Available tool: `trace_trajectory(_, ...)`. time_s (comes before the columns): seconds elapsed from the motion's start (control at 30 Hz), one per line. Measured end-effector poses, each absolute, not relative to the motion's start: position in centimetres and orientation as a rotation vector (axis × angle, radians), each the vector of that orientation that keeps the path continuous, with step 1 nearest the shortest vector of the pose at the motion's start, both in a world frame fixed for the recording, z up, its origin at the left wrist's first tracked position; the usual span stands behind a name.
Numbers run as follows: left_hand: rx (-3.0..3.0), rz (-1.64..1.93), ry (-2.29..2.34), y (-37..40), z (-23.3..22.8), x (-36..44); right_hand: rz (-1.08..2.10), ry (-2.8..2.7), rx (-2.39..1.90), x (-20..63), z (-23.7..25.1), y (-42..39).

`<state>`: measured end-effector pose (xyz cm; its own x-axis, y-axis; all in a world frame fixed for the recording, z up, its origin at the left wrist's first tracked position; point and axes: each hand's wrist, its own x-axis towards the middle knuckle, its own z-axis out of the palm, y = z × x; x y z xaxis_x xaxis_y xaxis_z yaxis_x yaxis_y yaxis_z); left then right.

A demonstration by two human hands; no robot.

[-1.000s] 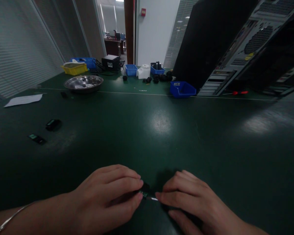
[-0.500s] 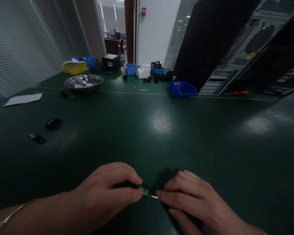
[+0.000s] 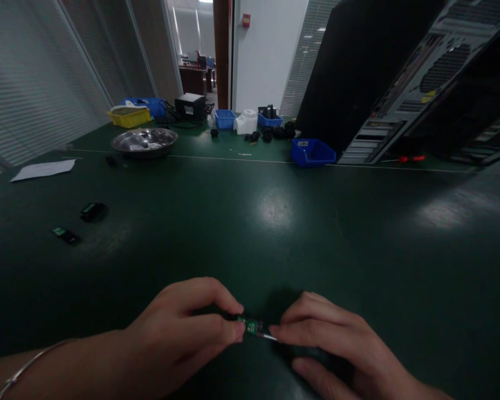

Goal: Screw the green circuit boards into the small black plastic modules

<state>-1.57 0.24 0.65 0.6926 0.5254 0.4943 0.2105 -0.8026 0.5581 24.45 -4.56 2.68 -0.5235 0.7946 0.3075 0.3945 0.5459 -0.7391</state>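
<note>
Between thumb and forefinger, my left hand [image 3: 191, 319] pinches a small green circuit board [image 3: 252, 326] low over the green tabletop. Dark parts edge the board; its left end is hidden by my fingers. My right hand [image 3: 333, 344] is closed around a tool with a thin metal shaft [image 3: 269, 336]. The shaft's tip meets the board's lower right edge, while its handle is covered by my palm and fingers, so its exact kind does not show.
Two small black parts with green boards, one flat [image 3: 66, 235] and one thicker [image 3: 93, 211], lie at left. Behind stand a metal bowl [image 3: 145, 151], a yellow basket [image 3: 129, 117], a blue bin [image 3: 313, 153] and dark computer cases [image 3: 358, 72]. A red-handled tool [image 3: 412, 159] lies by the cases.
More of the green board now shows beyond my left fingertips. My right hand and the metal shaft have shifted slightly right. The camera view has moved a little.
</note>
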Motion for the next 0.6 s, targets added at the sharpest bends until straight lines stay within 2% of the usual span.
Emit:
trace_trajectory(0.43, 2.511, 0.973, 0.517, 0.01, 0.74, -1.52, 1.009, -2.061, -1.013, 24.71, 2.47, -4.72)
trace_trajectory(0.6, 2.539, 0.829, 0.548, -0.26, 0.81, -2.0, 0.974, -2.092, -1.005, 24.59, 2.65, -4.76)
